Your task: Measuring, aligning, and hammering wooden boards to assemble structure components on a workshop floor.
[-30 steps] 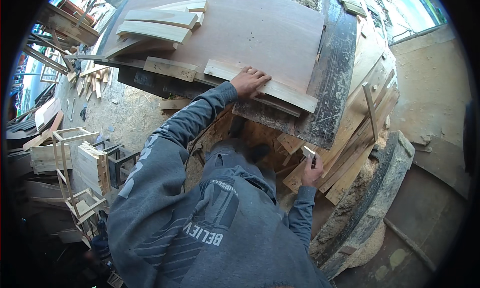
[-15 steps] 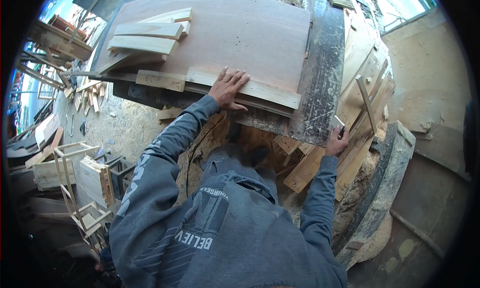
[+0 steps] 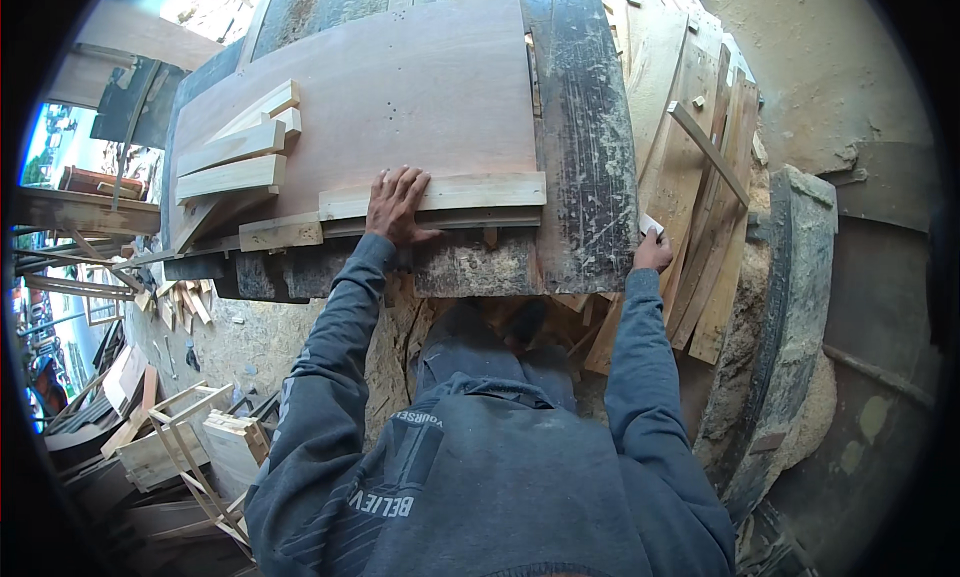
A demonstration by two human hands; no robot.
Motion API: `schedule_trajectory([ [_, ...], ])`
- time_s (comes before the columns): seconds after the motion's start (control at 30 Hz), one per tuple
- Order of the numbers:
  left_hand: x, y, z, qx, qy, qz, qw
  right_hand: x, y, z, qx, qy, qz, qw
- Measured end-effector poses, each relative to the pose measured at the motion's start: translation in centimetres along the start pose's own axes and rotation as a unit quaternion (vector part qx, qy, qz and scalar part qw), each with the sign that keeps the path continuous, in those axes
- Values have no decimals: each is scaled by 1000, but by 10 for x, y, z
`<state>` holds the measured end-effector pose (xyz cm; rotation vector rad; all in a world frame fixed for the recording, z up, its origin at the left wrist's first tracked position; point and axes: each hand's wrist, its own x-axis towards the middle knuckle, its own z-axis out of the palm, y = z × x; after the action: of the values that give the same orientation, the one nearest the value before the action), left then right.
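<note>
My left hand [image 3: 397, 207] lies with fingers stretched over a pale wooden strip [image 3: 480, 191] along the near edge of a brown plywood panel [image 3: 400, 87]. Its thumb points right, just below the strip. At the right edge of the dark, worn workbench [image 3: 590, 147], my right hand [image 3: 652, 252] pinches a small, pale flat piece [image 3: 650, 224]; its material is unclear. A shorter wood block [image 3: 281, 232] sits left of the strip. Farther left on the panel lies a loose stack of cut wooden pieces [image 3: 232, 179].
Long planks [image 3: 700, 267] lean right of the bench, with a narrow stick [image 3: 708, 152] across them. Beyond stands a dark, dusty curved-looking slab [image 3: 800, 307]. At lower left are a thin wooden frame [image 3: 190, 457] and stacked boards [image 3: 235, 442]. Offcuts [image 3: 180, 302] lie on the dusty ground.
The view has shifted, so the bench appears farther left and squarer. My left hand remains on the strip. My right hand, still pinching the pale piece, is slightly farther forward along the bench edge.
</note>
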<state>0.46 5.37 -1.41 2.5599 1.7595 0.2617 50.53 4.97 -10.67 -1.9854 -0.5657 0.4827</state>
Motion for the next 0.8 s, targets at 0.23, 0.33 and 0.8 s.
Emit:
schedule_trajectory([
  [0.23,72,-37,3,23,10,-8,1000,-1,1,-5,-105,-32,6,994],
  [0.33,95,-46,1,23,5,-11,1000,-1,2,-1,-120,-39,4,992],
  [0.8,147,-74,3,55,-7,-20,998,-1,4,-4,-112,-57,62,990],
])
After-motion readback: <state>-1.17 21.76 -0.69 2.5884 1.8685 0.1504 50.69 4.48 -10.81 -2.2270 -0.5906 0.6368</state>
